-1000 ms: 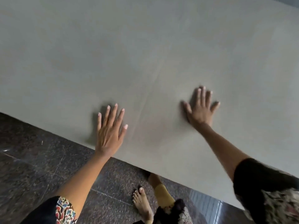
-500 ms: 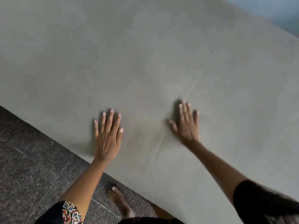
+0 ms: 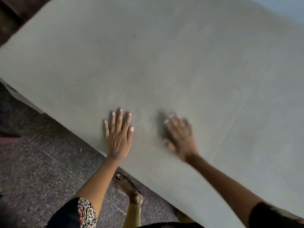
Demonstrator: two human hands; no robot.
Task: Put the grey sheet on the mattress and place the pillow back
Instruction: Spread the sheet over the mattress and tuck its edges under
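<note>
Pressing flat on the grey sheet (image 3: 164,63), both hands lie in the lower middle of the frame. The left hand (image 3: 119,137) has its grip spread, fingers straight and a little apart, with the wrist just at the near edge of the bed. The right hand (image 3: 179,137) is blurred, but its grip looks spread too, palm down on the cloth and pinching nothing. The sheet covers nearly the whole frame and hides the mattress under it; it looks smooth, with only faint fold lines to the right of the right hand. The pillow is not in view. In my judgement the step is smoothing, and the pillow is not yet placed. What could go wrong: a strong sweep toward the near edge may drag the loose cloth off the far side, or push a new wrinkle between the two hands. The near edge runs as a diagonal from the middle left to the lower right of the frame, and the sheet hangs over it. A bare foot (image 3: 128,190) stands on the speckled floor (image 3: 41,170) close to this overhang, so a step may catch the cloth. Open room lies across the upper and right parts of the sheet.
</note>
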